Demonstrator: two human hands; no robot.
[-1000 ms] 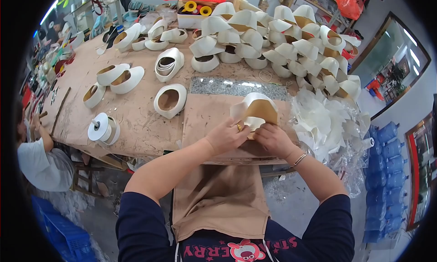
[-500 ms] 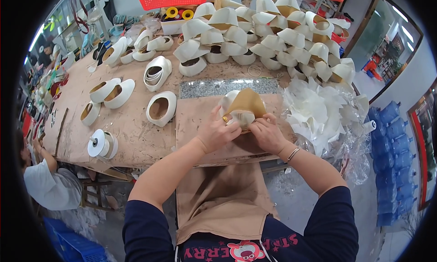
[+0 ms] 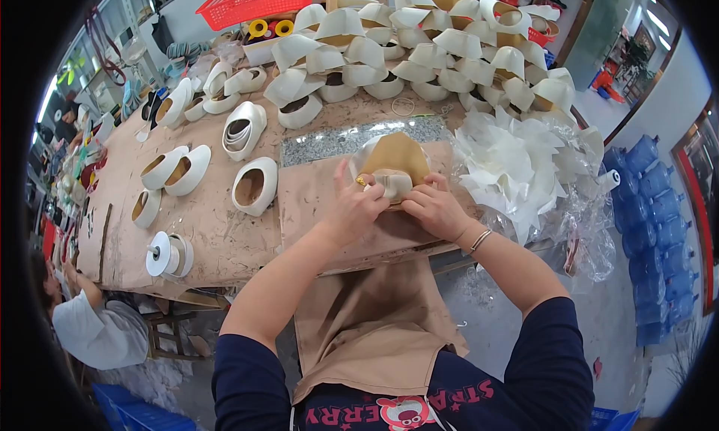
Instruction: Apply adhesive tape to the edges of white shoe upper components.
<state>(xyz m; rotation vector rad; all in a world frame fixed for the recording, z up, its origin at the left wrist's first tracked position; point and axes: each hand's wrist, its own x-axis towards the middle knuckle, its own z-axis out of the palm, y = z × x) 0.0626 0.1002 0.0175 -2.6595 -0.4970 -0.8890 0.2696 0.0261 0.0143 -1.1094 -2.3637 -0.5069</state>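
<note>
Frame centre: left hand and right hand still grasp the tan-lined shoe upper, now pressed lower, folding its edge

Both forearms are coming up from the lower edge and converging toward the middle of the view, elbows bent and spread wide. The left hand is lying knuckles up, its fingers curling forward and closing on what it is gripping. The right hand is sitting just beside it, nearly touching, its fingers bending inward toward the left hand and pinching; the fingertips are probably pressing down, though they are partly hidden. The right wrist is angling inward, and both upper arms are wearing dark sleeves
</note>
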